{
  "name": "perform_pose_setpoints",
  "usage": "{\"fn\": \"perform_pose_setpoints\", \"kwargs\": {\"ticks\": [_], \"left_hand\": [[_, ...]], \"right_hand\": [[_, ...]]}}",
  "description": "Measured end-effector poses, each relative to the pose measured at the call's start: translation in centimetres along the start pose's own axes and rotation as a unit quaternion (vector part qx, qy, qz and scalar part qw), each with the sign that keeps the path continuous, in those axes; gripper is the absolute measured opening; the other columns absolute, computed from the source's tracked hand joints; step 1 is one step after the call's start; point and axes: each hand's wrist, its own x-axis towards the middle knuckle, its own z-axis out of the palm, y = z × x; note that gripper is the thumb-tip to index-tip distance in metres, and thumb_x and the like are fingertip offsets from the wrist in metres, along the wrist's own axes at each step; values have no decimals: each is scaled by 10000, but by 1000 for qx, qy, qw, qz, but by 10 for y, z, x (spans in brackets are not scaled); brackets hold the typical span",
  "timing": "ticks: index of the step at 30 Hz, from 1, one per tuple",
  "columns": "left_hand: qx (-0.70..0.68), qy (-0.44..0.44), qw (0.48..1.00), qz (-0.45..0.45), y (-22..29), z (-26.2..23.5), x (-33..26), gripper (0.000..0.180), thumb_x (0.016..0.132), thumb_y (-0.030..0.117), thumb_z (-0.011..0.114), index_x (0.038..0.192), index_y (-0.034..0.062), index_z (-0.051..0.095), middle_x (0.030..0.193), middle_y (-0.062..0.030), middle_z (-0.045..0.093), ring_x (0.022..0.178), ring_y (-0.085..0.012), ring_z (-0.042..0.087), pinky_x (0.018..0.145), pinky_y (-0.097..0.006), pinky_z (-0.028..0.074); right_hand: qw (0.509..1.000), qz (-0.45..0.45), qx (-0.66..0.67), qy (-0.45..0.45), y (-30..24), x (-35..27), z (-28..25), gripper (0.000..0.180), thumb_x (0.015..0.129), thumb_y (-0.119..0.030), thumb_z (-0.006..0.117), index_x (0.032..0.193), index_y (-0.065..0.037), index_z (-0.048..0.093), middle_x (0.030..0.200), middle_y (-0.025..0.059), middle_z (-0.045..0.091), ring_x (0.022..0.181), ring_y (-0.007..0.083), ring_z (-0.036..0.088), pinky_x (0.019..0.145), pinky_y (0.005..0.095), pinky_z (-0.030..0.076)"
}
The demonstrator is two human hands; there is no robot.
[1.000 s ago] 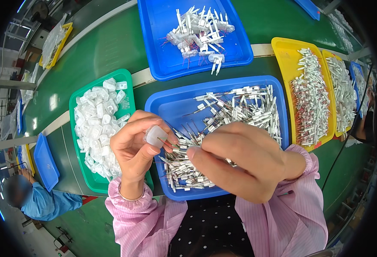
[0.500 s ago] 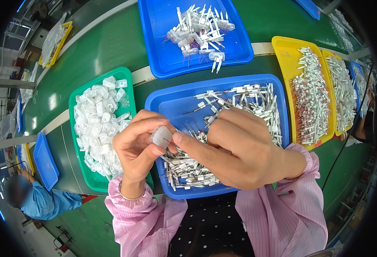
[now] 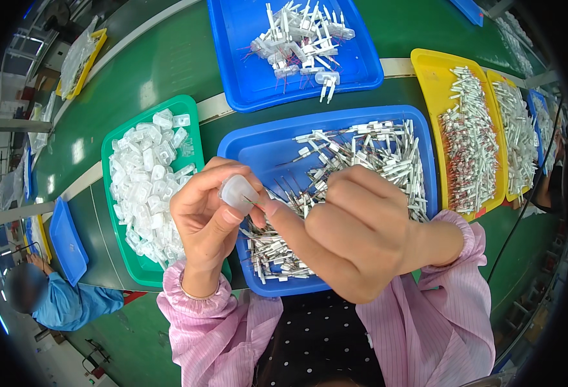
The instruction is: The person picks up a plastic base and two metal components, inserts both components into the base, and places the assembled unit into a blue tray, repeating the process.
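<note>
Between the thumb and fingers of my left hand (image 3: 203, 209) is a translucent white plastic housing (image 3: 237, 193), its rounded face turned up. A thin dark wire (image 3: 253, 202) runs from the housing to the index fingertip of my right hand (image 3: 355, 232). That index finger points at the housing's edge while the other fingers are curled. The right thumb and whatever it may press on are hidden. Below both hands lies a blue tray (image 3: 252, 145) of small white parts (image 3: 394, 155) with thin wire leads.
A green tray (image 3: 190, 106) of clear housings stands left. Beyond, a blue tray (image 3: 242, 90) holds housings joined to white parts with wires. Yellow trays (image 3: 429, 71) of white wired parts stand right. A person in blue (image 3: 77, 303) is at far left, near an upright blue tray (image 3: 69, 242).
My left hand has tilted the housing, showing more of its rounded face. My right hand has shifted slightly left and down, its index fingertip still at the wire.
</note>
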Motion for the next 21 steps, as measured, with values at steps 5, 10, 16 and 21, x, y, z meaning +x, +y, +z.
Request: {"fn": "perform_pose_setpoints", "kwargs": {"ticks": [5,10,16,21], "left_hand": [[2,5,1000,6,3,2,0,327,814,85,615,1071,-96,523,949,-201,540,739,-253,618,536,-281,541],[68,-10,997,30,5,1,-1,315,808,77,624,1056,-95,537,943,-191,532,747,-252,622,548,-280,546],[84,-12,995,43,10,4,-2,312,798,56,629,1056,-95,539,944,-184,525,753,-245,621,569,-280,550],[83,-7,996,42,12,5,-1,315,789,43,636,1055,-97,540,949,-181,522,755,-241,616,574,-282,551]], "right_hand": [[1000,-17,-6,-9,0,3,-2,440,459,-103,544,848,84,627,575,11,335,481,143,371,425,267,305],[999,2,32,-33,6,4,-6,431,478,-107,558,861,80,617,616,38,381,499,160,398,431,278,310],[999,-10,25,-46,4,9,-9,425,489,-125,573,865,69,613,650,55,416,505,174,414,442,292,328],[997,-17,19,-67,-3,12,-10,429,485,-135,574,863,64,614,653,53,415,530,183,430,459,302,349]]}}
